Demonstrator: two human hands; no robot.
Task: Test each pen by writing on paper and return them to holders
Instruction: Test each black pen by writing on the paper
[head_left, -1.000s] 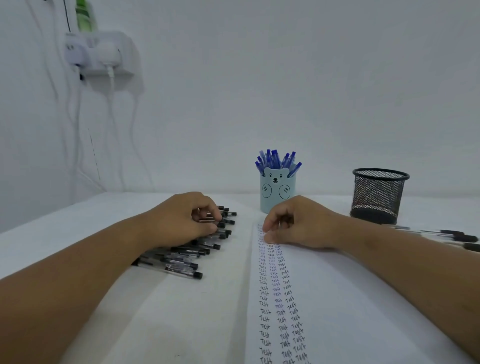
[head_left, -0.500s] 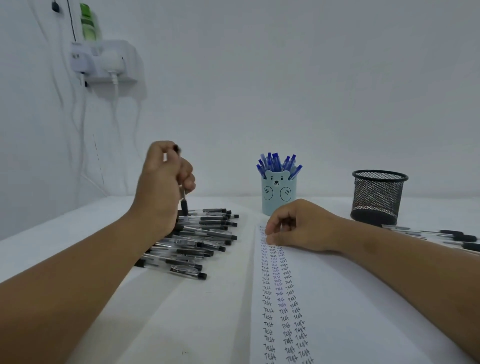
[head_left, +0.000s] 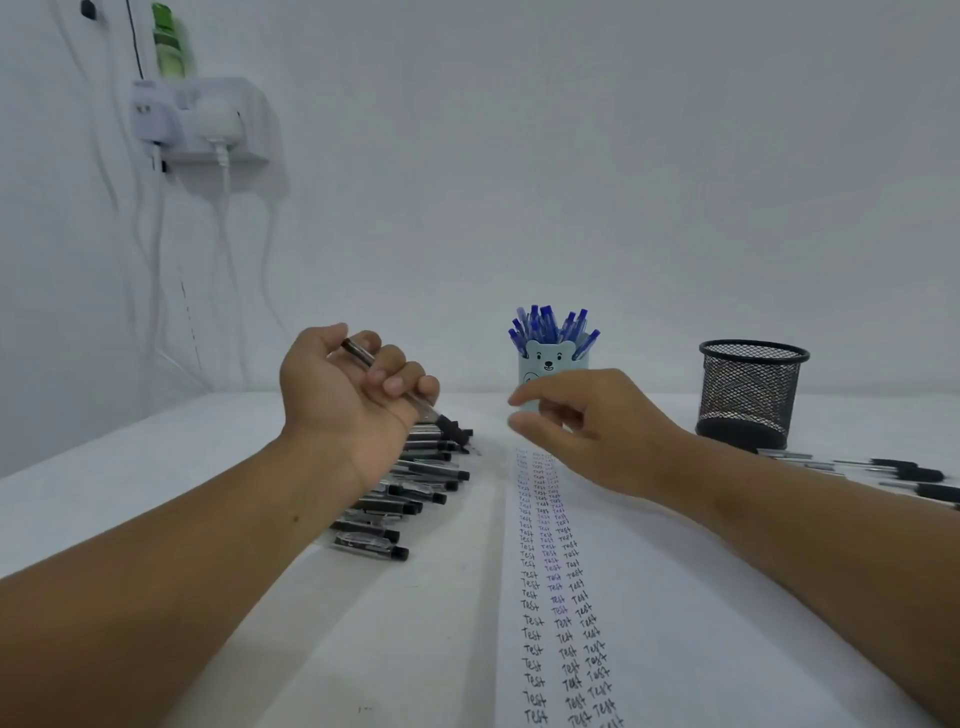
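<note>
My left hand (head_left: 353, 395) is raised palm-up above the table and grips a black capped pen (head_left: 363, 356), its cap end pointing down to the right. Beneath it lies a row of several black pens (head_left: 415, 493). My right hand (head_left: 582, 421) hovers above the paper (head_left: 649, 597) with thumb and forefinger apart, holding nothing, just in front of the light blue bear holder (head_left: 550, 358) full of blue pens. The paper carries columns of the written word "Test". A black mesh holder (head_left: 750, 395) stands at the right.
More black pens (head_left: 904, 475) lie on the table right of the mesh holder. On the wall at the upper left hangs a white power strip shelf (head_left: 202, 124) with cables running down to the table.
My left hand lifted a black pen from the row and turned palm-up with it. My right hand rose off the paper and spread its fingers toward the pen.
</note>
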